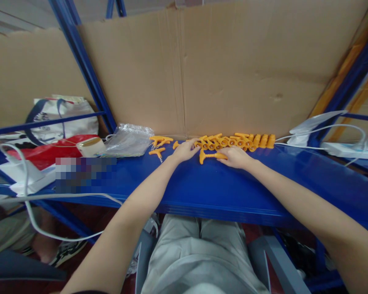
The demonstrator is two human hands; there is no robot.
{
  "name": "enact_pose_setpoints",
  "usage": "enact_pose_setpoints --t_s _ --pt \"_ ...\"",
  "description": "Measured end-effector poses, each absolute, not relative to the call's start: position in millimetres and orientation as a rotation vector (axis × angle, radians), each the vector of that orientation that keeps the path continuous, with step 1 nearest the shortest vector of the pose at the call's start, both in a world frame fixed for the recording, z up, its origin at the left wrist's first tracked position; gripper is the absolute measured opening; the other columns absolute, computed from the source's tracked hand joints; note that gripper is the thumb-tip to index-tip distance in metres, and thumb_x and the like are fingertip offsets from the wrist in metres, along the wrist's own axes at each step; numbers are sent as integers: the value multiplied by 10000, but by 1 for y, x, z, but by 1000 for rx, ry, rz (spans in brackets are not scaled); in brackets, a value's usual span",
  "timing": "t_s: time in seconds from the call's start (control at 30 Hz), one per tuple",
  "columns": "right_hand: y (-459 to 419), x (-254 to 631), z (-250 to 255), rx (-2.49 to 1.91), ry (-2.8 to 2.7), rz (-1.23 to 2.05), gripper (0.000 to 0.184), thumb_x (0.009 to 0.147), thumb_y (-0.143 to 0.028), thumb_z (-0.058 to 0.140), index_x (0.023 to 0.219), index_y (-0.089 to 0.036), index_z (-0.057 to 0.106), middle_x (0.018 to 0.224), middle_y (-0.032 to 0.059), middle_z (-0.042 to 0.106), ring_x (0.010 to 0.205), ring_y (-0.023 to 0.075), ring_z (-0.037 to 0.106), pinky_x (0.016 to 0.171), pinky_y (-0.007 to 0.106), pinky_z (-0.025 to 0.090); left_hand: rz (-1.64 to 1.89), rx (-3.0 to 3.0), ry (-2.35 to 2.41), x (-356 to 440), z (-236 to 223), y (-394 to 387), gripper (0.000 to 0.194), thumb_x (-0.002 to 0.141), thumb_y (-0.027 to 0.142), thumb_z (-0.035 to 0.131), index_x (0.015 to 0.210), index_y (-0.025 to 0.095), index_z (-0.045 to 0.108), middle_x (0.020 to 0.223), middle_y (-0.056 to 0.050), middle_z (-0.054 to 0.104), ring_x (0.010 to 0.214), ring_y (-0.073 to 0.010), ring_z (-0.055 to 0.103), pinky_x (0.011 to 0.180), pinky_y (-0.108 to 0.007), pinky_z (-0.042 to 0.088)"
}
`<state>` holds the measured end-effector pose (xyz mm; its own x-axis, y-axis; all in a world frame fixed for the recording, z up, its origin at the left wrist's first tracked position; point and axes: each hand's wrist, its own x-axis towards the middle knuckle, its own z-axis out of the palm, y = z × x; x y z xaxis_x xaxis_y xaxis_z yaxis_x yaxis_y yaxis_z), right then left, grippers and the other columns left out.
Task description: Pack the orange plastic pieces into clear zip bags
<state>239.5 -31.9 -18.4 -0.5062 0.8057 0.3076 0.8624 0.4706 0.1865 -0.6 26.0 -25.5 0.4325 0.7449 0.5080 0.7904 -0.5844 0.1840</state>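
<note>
Lying along the table, a yellow T-handled corkscrew has its crossbar to the left and its ribbed sleeve to the right. My right hand is closed on the sleeve end. My left hand reaches to the left end of a stacked row of similar yellow pieces, fingers stretched and touching or nearly touching it. Round sleeve ends in the row face me, with small metal points inside. Just left of that hand, part of a yellow handle shows. Farther left, loose yellow T-handles lie with bare metal spirals.
A cardboard panel stands behind the blue table. Clear plastic bags, a red bag and a white power strip with cables are on the left. White cables and another strip lie right. Someone's shoe shows lower left.
</note>
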Motion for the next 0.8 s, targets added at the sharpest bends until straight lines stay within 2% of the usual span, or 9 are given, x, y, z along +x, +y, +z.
enact_pose_setpoints --t_s 0.1,0.2,0.27,0.4,0.47,0.6,0.8 --pt "-32 239 -19 -1525 -2532 -398 242 909 -325 553 1059 -180 677 1088 107 726 920 242 680 713 290 442 -705 -2450 -1584 -22 -31 42 436 888 271 492 1305 177 581 1278 -127 627 1197 -247 589 1012 -355 454" --pt "-32 238 -19 -1558 -2522 -331 239 913 -325 550 1038 -169 680 1045 121 732 904 249 688 706 293 461 -491 -2347 -1873 -37 -35 52 527 901 291 463 1415 178 490 1499 -162 441 1368 -334 430 1077 -471 402" --pt "-31 238 -20 -1597 -2501 -288 242 916 -336 548 1018 -162 681 1006 130 735 881 250 693 695 289 464 -369 -2352 -1976 -43 -38 57 533 931 301 396 1456 222 442 1562 -130 355 1405 -346 378 1087 -523 381" --pt "-29 240 -21 -1646 -2482 -210 256 925 -364 532 976 -156 672 965 125 737 857 238 694 679 272 457 -241 -2377 -2024 -47 -41 64 535 961 318 311 1485 258 396 1601 -86 283 1404 -328 385 1100 -502 366" --pt "-29 240 -22 -1646 -2480 -186 267 931 -371 517 971 -154 668 955 124 737 837 234 693 662 271 453 -245 -2359 -2003 -47 -41 64 540 959 302 305 1487 234 395 1578 -104 333 1397 -328 391 1097 -497 366" --pt "-29 239 -22 -1654 -2474 -164 265 936 -363 509 980 -153 663 978 125 736 844 232 692 662 271 452 -327 -2340 -1935 -42 -38 56 525 955 292 312 1462 243 443 1535 -112 409 1398 -352 372 1086 -576 343" --pt "-30 237 -22 -1674 -2482 -202 249 944 -364 511 964 -162 655 971 122 737 862 227 692 658 258 435 -403 -2483 -1818 -26 -39 51 520 977 336 275 1480 300 402 1566 -32 364 1464 -278 275 1159 -543 246"
